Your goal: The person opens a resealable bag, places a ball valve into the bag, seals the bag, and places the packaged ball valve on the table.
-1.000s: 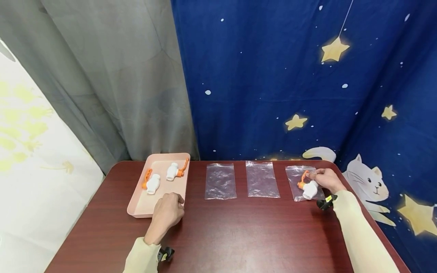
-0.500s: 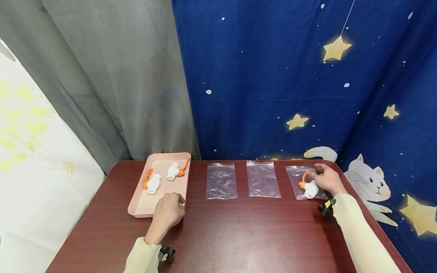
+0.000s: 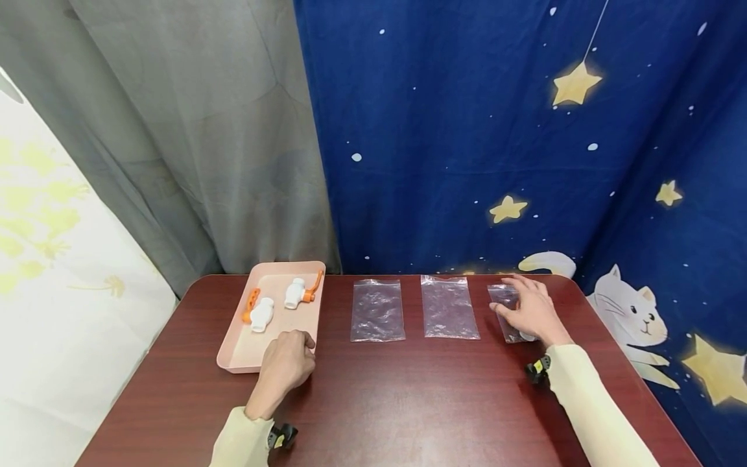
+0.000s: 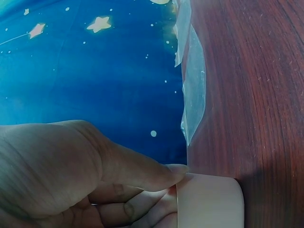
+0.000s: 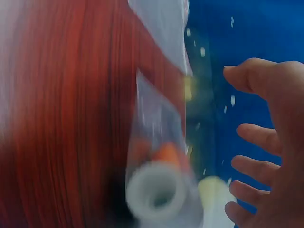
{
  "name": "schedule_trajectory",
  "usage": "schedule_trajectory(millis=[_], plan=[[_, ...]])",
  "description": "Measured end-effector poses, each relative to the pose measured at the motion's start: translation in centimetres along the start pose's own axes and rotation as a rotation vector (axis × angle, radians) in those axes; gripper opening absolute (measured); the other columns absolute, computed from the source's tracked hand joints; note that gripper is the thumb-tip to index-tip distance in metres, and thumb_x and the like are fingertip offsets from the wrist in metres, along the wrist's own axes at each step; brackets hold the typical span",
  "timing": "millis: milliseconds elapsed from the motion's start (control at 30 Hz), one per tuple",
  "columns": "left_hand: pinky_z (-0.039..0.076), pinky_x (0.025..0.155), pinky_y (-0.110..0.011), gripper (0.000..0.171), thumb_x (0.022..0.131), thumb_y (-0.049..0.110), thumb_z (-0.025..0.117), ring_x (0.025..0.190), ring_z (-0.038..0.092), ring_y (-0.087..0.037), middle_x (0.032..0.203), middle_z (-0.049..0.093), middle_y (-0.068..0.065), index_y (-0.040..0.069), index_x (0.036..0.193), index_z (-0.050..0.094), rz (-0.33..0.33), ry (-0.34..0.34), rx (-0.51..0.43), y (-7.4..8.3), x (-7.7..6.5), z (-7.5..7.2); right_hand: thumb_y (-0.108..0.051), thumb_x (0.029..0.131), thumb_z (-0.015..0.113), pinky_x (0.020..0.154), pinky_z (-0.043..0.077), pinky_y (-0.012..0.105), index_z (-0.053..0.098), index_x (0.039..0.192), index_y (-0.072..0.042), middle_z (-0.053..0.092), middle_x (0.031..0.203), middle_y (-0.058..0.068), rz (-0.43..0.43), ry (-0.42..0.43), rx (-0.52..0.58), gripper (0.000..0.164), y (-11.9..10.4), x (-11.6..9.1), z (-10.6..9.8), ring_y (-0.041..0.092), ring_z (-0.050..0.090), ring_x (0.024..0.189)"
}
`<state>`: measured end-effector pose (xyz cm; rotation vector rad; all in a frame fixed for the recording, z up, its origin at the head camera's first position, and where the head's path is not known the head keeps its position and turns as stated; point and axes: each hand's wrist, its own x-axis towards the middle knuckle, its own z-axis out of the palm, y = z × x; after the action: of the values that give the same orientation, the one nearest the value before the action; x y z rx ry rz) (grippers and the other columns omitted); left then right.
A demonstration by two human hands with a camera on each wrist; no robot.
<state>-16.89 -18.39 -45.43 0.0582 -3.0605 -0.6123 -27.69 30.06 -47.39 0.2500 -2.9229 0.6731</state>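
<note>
My left hand [image 3: 287,363] grips the near right corner of a pink tray [image 3: 242,347]. In the left wrist view the thumb lies on the tray's rim [image 4: 211,199], with the fingers curled behind it. Two white ball valves with orange handles, one on the left [image 3: 262,315] and one on the right [image 3: 294,294], lie in the tray. My right hand [image 3: 532,312] hovers, fingers spread, over the rightmost clear zip bag [image 3: 502,296]. A third ball valve [image 5: 156,192] lies at that bag, mostly hidden by the hand in the head view; whether inside is unclear.
Two flat clear zip bags, one left [image 3: 377,311] and one right [image 3: 449,308], lie along the back of the dark red wooden table [image 3: 408,402]. Grey [image 3: 192,130] and blue star-printed curtains [image 3: 420,130] hang behind the table's back edge.
My right hand has drawn off the ball valve at the rightmost bag and swung left over it, fingers spreading. The left hand stays on the tray.
</note>
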Motion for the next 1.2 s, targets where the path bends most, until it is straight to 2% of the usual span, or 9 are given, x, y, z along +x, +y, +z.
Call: schedule_trajectory(millis=[300, 533, 667, 833, 1200], plan=[[0.052, 0.063, -0.041, 0.014, 0.075, 0.003, 0.065, 0.066, 0.059, -0.021, 0.071, 0.065, 0.001, 0.013, 0.082, 0.072, 0.003, 0.007, -0.002, -0.2, 0.0, -0.1, -0.039, 0.086, 0.079, 0.116, 0.024, 0.075, 0.051, 0.149, -0.009, 0.034, 0.163, 0.022, -0.134, -0.072, -0.013, 0.075, -4.8, 0.4, 3.0, 0.052, 0.026, 0.149], [0.052, 0.064, -0.042, 0.013, 0.074, 0.004, 0.066, 0.067, 0.061, -0.021, 0.071, 0.065, 0.001, 0.012, 0.083, 0.072, 0.015, 0.001, -0.004, -0.1, 0.0, -0.1, -0.035, 0.084, 0.08, 0.116, 0.034, 0.066, 0.057, 0.145, -0.01, 0.044, 0.157, 0.024, -0.197, -0.099, 0.012, 0.07, -7.3, 0.8, 5.6, 0.047, 0.036, 0.145], [0.053, 0.065, -0.042, 0.013, 0.074, 0.004, 0.067, 0.068, 0.061, -0.021, 0.071, 0.065, 0.001, 0.012, 0.083, 0.072, 0.014, -0.005, 0.0, -0.1, 0.0, -0.1, -0.035, 0.087, 0.078, 0.116, 0.035, 0.064, 0.057, 0.146, -0.012, 0.042, 0.159, 0.023, -0.193, -0.165, 0.026, 0.067, -8.0, 0.8, 6.8, 0.046, 0.035, 0.147], [0.052, 0.064, -0.041, 0.013, 0.074, 0.004, 0.067, 0.067, 0.06, -0.021, 0.073, 0.065, -0.001, 0.011, 0.083, 0.072, 0.014, -0.012, 0.002, 0.0, 0.0, -0.1, -0.035, 0.092, 0.075, 0.117, 0.034, 0.063, 0.057, 0.146, -0.012, 0.039, 0.161, 0.024, -0.17, -0.225, 0.035, 0.062, -8.4, 0.7, 7.3, 0.046, 0.033, 0.149], [0.052, 0.065, -0.04, 0.013, 0.074, 0.003, 0.067, 0.067, 0.059, -0.02, 0.071, 0.065, 0.003, 0.012, 0.083, 0.072, 0.004, -0.026, 0.009, -0.1, 0.2, -0.2, -0.038, 0.094, 0.073, 0.117, 0.032, 0.066, 0.057, 0.146, -0.014, 0.038, 0.162, 0.022, -0.213, -0.233, 0.045, 0.06, -8.0, -0.9, 7.2, 0.047, 0.031, 0.15]])
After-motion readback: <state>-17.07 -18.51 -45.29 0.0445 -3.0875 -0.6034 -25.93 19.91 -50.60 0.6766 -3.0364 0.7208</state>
